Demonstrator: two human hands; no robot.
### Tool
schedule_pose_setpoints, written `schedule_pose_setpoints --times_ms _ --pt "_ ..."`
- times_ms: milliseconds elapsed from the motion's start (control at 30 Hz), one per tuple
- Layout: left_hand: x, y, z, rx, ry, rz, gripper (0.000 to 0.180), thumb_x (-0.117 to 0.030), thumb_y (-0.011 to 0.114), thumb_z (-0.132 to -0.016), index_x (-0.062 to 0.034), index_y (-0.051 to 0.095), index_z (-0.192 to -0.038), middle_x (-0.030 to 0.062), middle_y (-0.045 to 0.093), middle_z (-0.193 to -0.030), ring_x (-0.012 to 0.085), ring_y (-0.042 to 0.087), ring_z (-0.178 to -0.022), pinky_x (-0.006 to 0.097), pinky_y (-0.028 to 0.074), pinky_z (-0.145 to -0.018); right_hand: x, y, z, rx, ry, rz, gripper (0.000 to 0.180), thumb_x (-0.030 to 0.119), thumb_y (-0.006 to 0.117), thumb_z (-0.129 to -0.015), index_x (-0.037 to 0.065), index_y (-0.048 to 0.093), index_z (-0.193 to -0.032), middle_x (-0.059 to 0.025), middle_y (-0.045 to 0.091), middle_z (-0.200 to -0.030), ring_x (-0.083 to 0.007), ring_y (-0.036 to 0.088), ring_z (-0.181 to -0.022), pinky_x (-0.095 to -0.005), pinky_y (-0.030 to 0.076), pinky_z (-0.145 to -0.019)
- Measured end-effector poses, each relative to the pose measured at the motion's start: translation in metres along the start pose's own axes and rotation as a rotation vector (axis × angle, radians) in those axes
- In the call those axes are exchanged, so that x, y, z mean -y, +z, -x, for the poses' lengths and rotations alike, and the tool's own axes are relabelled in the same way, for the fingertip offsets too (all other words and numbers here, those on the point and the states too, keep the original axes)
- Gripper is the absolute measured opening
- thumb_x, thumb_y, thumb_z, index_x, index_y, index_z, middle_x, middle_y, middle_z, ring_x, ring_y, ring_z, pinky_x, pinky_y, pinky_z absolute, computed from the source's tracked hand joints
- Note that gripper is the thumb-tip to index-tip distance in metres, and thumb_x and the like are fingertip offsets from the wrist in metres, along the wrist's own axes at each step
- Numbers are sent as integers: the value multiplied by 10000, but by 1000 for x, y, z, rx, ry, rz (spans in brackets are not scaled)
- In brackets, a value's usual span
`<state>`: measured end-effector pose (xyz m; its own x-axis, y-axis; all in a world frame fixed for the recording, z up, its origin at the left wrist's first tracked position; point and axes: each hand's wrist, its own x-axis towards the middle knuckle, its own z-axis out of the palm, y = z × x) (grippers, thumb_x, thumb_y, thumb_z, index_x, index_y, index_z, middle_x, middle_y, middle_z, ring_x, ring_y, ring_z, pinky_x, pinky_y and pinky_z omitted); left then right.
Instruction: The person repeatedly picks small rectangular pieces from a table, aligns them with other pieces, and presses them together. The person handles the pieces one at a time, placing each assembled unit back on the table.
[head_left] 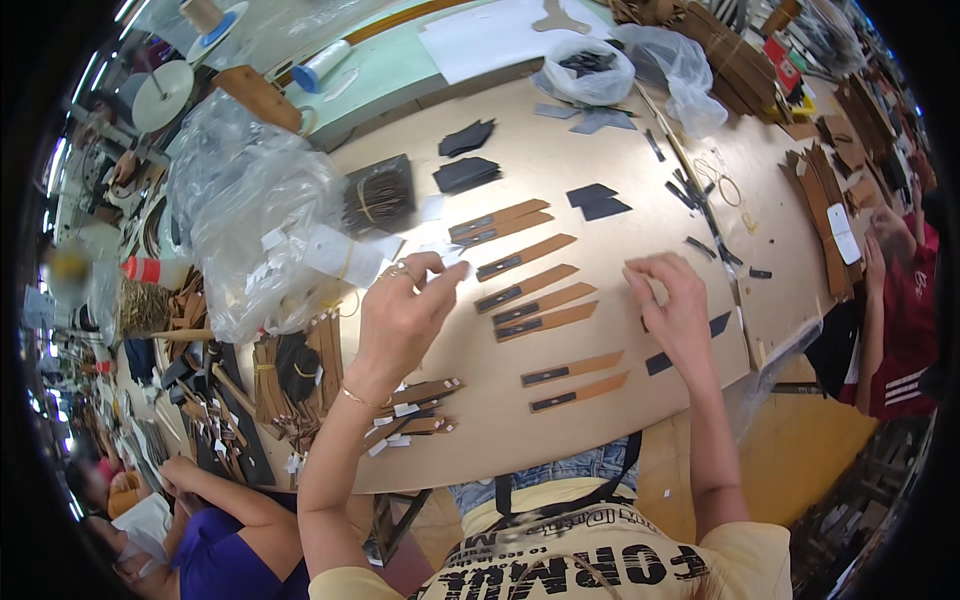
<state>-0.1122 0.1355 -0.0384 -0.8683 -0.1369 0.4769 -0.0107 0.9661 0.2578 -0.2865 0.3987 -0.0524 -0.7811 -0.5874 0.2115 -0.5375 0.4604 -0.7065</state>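
Your left hand (405, 315) and right hand (672, 298) had curled fingers at nine and three o'clock of the tan strips (548, 251), any grip impossible to tell, and a low right-hand sweep could have dragged the dark strip (659, 363) at its six o'clock askew.

Both arms reach out in front of the person. The left forearm (335, 440) slants inward to a half-curled left hand (405, 308); from here I can't make out whether its fingertips meet. Well apart from it, the right hand (674, 300) arches, fingers loosely bent, thumb clear of them.
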Motion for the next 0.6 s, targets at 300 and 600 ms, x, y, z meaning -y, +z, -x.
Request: schedule_pose_setpoints --times_ms 300,600 --pt "-33 22 9 -32 -525 884 99 19 657 -823 -24 568 -819 132 673 -956 170 654 -818 294 515 -678 -6 20 -17 220 -471 189 258 74 683 -825 63 656 -1081 -73 665 -977 -230 617 -965 -359 464 -879" --pt "-12 15 12 201 -947 1054 136 -20 588 -882 -10 631 -1010 51 601 -903 123 563 -827 269 451 -666 1 49 -53 496 -883 591 355 140 625 -843 121 630 -1197 25 669 -877 -125 635 -929 -309 460 -891"
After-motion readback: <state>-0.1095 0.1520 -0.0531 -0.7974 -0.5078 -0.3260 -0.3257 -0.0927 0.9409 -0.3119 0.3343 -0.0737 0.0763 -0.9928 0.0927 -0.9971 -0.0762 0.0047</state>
